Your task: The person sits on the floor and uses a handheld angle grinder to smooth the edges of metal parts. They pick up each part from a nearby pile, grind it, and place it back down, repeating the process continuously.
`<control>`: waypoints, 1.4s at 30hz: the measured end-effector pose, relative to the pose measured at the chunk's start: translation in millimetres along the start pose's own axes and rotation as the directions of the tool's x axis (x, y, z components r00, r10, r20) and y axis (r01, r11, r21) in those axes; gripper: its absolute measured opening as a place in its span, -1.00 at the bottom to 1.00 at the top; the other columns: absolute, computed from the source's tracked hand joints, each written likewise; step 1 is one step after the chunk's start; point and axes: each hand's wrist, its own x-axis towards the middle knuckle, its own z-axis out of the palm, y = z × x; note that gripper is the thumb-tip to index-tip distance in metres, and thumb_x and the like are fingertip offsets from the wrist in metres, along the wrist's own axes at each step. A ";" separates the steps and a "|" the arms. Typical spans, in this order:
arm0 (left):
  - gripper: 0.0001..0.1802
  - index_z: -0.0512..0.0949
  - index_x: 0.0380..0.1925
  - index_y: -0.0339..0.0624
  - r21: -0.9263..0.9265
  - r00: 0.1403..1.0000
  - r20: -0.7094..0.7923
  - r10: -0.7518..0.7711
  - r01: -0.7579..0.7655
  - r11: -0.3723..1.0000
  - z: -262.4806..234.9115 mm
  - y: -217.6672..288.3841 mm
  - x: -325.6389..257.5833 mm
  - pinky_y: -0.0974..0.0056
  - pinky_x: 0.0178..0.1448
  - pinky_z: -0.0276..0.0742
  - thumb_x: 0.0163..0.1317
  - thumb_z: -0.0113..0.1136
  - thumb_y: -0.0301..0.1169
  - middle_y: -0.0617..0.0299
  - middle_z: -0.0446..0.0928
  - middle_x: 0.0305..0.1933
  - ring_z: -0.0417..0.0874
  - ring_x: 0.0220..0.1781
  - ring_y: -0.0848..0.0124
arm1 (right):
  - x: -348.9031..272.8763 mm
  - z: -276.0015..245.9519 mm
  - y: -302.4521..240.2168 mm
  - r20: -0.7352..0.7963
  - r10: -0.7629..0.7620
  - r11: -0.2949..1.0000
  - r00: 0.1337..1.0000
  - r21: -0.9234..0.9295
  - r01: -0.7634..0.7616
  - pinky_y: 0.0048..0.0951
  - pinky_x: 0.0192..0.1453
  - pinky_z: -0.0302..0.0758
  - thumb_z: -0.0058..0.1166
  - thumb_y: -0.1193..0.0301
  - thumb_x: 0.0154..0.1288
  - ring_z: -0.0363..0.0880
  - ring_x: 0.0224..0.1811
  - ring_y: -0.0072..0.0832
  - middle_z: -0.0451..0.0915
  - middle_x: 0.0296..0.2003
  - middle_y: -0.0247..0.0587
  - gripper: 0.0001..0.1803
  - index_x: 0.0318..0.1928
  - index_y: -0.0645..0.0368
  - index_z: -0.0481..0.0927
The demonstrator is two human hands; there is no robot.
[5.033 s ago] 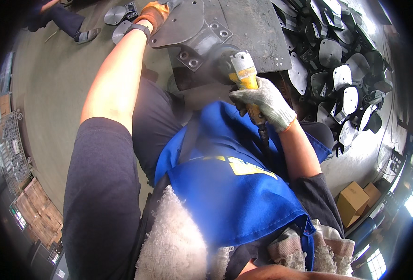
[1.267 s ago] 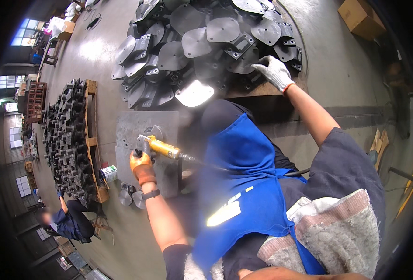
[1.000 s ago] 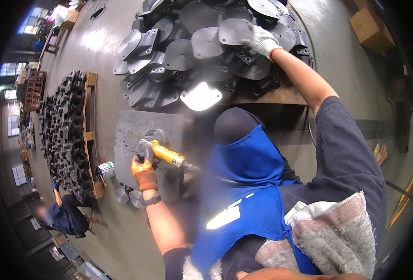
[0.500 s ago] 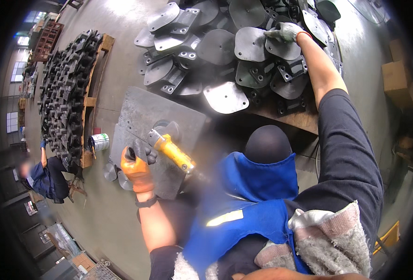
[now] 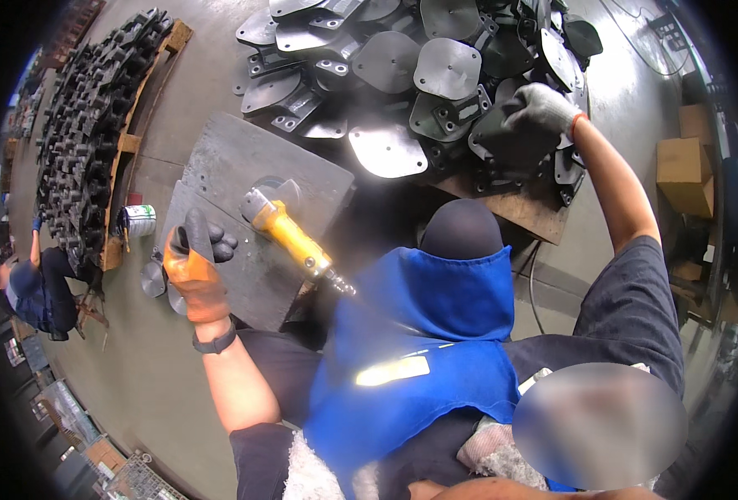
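Observation:
My right hand (image 5: 544, 110), in a pale grey glove with an orange cuff, grips the upper edge of a dark metal plate part (image 5: 515, 143). That part is tilted at the near right side of a heap of similar metal plate parts (image 5: 390, 62). To the left, my left hand (image 5: 195, 271), in an orange and black glove, hovers over the edge of a flat dark metal worktop (image 5: 256, 287). Its fingers are loosely bent and apart, with nothing visible in them. Beside it a yellow grinder (image 5: 290, 237) lies on the worktop.
Wooden boards (image 5: 523, 208) support the heap. A white can (image 5: 140, 220) and round discs (image 5: 154, 279) are left of the worktop. Farther left, another person (image 5: 44, 287) sits near a wooden pallet (image 5: 123, 162) of dark metal parts. Cardboard boxes (image 5: 684, 175) stand at right.
My right hand has drawn the dark metal plate part nearer and tilted it. My left hand has moved leftward, its fingers spreading slightly. The whole view has shifted.

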 end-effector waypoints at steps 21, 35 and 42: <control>-0.64 0.65 -0.21 -0.19 -0.322 0.958 -0.258 0.123 -0.205 0.924 -66.1 5.1 6.4 0.40 -0.20 0.53 0.46 0.27 -0.08 0.22 0.77 -0.24 0.81 -0.26 0.44 | -153.1 -25.4 -350.5 -0.227 -0.671 0.739 0.706 -0.121 0.663 -0.36 0.04 0.62 0.63 0.15 0.03 0.69 -0.13 -0.41 0.71 -0.13 -0.13 -0.36 0.01 0.31 0.69; -0.48 0.66 -0.06 -0.21 0.372 0.822 -0.561 0.102 0.140 0.918 -156.9 -4.6 -2.9 -0.01 0.05 0.65 0.42 0.20 0.07 -0.14 0.72 -0.07 0.75 -0.05 -0.04 | -131.2 128.0 -525.5 0.162 -0.821 0.552 0.548 -0.024 0.834 -0.11 -0.24 0.48 0.59 0.06 -0.06 0.58 -0.39 -0.07 0.58 -0.47 0.06 -0.45 -0.37 0.26 0.60; -0.34 0.67 0.08 -0.18 0.921 0.966 0.241 -0.096 -0.196 0.337 -150.1 -51.3 40.1 -0.05 0.32 0.56 0.57 -0.26 0.10 -0.19 0.66 0.10 0.65 0.20 -0.16 | -54.5 125.2 -561.7 0.189 -0.878 0.429 0.439 -0.091 0.899 -0.13 -0.04 0.56 0.50 0.14 0.05 0.69 -0.14 -0.07 0.70 -0.24 0.13 -0.52 -0.12 0.20 0.71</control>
